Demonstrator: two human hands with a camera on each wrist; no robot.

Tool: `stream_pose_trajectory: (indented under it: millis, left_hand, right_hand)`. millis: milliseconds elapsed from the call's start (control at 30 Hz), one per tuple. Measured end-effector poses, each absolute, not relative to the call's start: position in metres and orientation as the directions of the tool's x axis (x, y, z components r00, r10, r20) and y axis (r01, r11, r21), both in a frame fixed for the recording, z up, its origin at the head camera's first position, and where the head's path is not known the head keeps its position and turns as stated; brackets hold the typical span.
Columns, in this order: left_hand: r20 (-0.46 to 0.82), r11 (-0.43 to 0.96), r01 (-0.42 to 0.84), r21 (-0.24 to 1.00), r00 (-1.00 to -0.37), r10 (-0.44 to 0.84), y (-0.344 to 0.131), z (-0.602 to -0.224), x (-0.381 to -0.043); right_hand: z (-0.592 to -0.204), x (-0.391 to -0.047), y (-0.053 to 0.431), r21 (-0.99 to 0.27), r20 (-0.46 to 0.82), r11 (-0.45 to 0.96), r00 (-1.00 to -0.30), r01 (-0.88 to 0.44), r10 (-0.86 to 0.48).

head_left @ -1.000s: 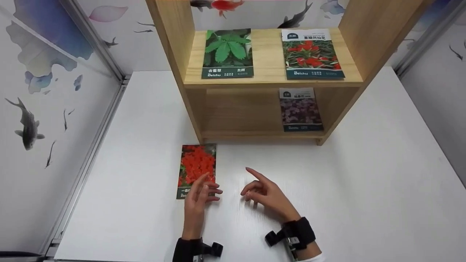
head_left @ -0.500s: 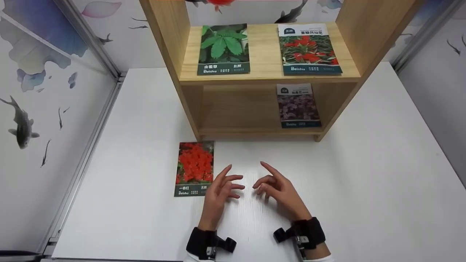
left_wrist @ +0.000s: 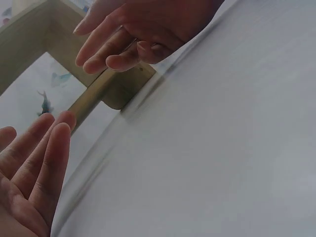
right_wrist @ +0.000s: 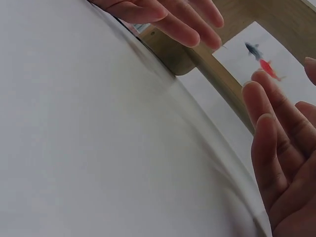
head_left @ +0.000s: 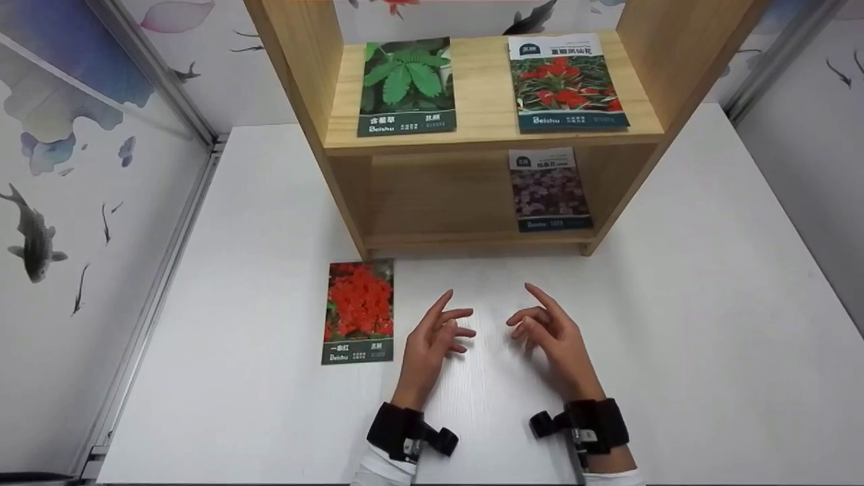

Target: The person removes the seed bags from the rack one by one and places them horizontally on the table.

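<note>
My left hand [head_left: 432, 347] hovers over the white table with relaxed fingers and holds nothing. Just to its left lies a seed packet with red flowers [head_left: 359, 304], flat on the table by the shelf's left foot. My right hand [head_left: 557, 341] faces the left one across a small gap, its index finger extended, the others loosely bent, nothing held. In the left wrist view, the left hand's fingers [left_wrist: 49, 163] spread loosely at the lower left. The right wrist view has the right hand's fingers [right_wrist: 276, 128] at the right side, likewise bare.
A wooden shelf [head_left: 493, 140] stands behind the hands. On its upper board lie a green-leaf packet [head_left: 407, 84] and a red-flower packet [head_left: 567, 81]; a purple-flower packet [head_left: 550, 192] lies at the right of the lower board. Printed wall panels [head_left: 189, 101] border the table [head_left: 715, 378].
Both hands have moved right, the left one coming away from the red-flower packet on the table, which is now fully uncovered. The head view has shifted slightly. Packets stay in place.
</note>
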State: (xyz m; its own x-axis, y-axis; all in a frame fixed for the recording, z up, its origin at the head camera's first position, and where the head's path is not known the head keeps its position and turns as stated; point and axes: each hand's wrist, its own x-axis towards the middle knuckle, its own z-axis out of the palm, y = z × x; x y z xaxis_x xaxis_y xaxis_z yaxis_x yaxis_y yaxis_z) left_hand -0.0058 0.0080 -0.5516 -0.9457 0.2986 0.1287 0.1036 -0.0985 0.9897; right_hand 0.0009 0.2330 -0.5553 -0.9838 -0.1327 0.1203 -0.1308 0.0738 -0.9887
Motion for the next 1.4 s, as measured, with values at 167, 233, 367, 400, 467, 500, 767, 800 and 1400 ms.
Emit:
stream_pose_trajectory:
  millis: [167, 233, 367, 400, 467, 500, 767, 800, 1400]
  left_hand:
    - [0.110, -0.083, 0.090, 0.992, -0.952, 0.284, 0.013, -0.554, -0.011]
    - [0.110, -0.090, 0.087, 0.992, -0.948, 0.299, 0.016, -0.555, -0.013]
    - [0.114, -0.110, 0.082, 0.991, -0.937, 0.329, 0.024, -0.556, -0.019]
    - [0.116, -0.110, 0.084, 0.990, -0.936, 0.333, 0.026, -0.556, -0.021]
    - [0.118, -0.114, 0.084, 0.990, -0.932, 0.342, 0.030, -0.555, -0.025]
    - [0.121, -0.117, 0.085, 0.989, -0.930, 0.348, 0.032, -0.555, -0.027]
    - [0.132, -0.123, 0.092, 0.988, -0.919, 0.372, 0.050, -0.554, -0.047]
    - [0.129, -0.126, 0.088, 0.988, -0.919, 0.373, 0.052, -0.554, -0.049]
    - [0.132, -0.168, 0.073, 0.983, -0.918, 0.374, 0.070, -0.557, -0.081]
  right_hand:
    - [-0.568, -0.004, 0.246, -0.990, 0.116, 0.073, -0.992, -0.119, -0.038]
    - [-0.572, -0.004, 0.250, -0.990, 0.116, 0.077, -0.993, -0.115, 0.014]
    - [-0.574, -0.006, 0.255, -0.990, 0.122, 0.084, -0.985, -0.112, 0.119]
    - [-0.574, -0.007, 0.257, -0.989, 0.128, 0.089, -0.982, -0.117, 0.136]
    - [-0.574, -0.010, 0.259, -0.987, 0.140, 0.103, -0.977, -0.124, 0.160]
    - [-0.574, -0.012, 0.261, -0.986, 0.146, 0.111, -0.975, -0.128, 0.170]
    - [-0.574, -0.028, 0.275, -0.983, 0.162, 0.129, -0.948, -0.131, 0.274]
    - [-0.574, -0.029, 0.276, -0.983, 0.160, 0.130, -0.944, -0.127, 0.289]
    - [-0.575, -0.057, 0.290, -0.987, 0.094, -0.079, -0.901, -0.140, 0.423]
